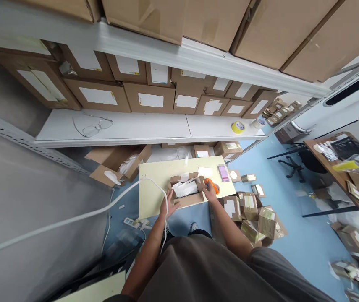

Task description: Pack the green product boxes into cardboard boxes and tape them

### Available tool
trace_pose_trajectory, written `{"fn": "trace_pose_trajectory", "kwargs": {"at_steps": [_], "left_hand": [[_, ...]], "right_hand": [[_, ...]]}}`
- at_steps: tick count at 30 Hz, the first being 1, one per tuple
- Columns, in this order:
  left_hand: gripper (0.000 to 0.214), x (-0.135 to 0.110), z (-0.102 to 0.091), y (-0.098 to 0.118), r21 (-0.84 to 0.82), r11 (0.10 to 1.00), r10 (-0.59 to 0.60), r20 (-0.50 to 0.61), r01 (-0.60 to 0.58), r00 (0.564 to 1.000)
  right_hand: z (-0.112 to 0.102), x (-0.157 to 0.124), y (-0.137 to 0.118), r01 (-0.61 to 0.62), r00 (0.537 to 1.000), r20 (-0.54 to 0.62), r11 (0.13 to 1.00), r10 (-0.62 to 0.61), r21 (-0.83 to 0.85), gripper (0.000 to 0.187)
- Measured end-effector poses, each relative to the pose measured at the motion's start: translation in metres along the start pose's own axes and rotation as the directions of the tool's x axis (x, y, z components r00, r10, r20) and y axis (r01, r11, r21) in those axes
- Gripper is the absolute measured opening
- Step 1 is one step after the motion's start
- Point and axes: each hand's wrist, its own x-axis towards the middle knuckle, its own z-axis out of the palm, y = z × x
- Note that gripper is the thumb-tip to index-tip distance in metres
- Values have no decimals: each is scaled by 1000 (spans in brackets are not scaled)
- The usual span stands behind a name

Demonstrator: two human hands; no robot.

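An open cardboard box [188, 200] with its flaps spread lies on the pale yellow table [154, 176]. White wrapping [185, 188] fills its inside. My left hand [167, 206] is at the box's left front corner, its thumb and fingers apart and touching the cardboard. At the box's right end is my right hand [210, 193], partly overlapping an orange object [216, 188], perhaps a tape dispenser. Whether those fingers grip it or the box flap is hard to make out. Behind the box lies a white paper [205, 171], with a purple item [223, 173] to its right.
A white cable [103, 208] crosses in front of my left arm. Above the table, a white shelf [154, 125] bears glasses [93, 128], yellow tape [238, 127] and labelled boxes [150, 100]. An open carton [119, 161] stands left; boxes [250, 209] crowd the floor at right.
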Motion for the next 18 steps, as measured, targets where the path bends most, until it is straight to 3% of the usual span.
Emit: {"fn": "trace_pose_trajectory", "kwargs": {"at_steps": [3, 6, 10, 14, 16, 18], "left_hand": [[118, 2, 1, 7, 93, 992, 73, 130, -86, 989], [129, 2, 8, 11, 195, 975, 78, 151, -107, 985], [123, 4, 13, 13, 308, 949, 22, 164, -73, 986], [113, 7, 2, 11, 318, 944, 9, 232, -84, 973], [101, 10, -6, 9, 252, 964, 26, 238, -88, 971], [77, 12, -10, 10, 174, 984, -5, 190, -28, 982]], "right_hand": [[10, 2, -2, -21, 988, 157, 998, 10, 68, 79], [12, -3, -2, 169, 916, 360, 984, -176, 52, 86], [5, -5, 5, 280, 806, 555, 959, -206, -51, 107], [-5, 3, 11, 346, 717, 640, 938, -277, 19, 131], [-8, 7, 11, 335, 723, 616, 938, -313, 83, 125], [-10, 12, 10, 274, 784, 536, 949, -313, 153, 99]]}}
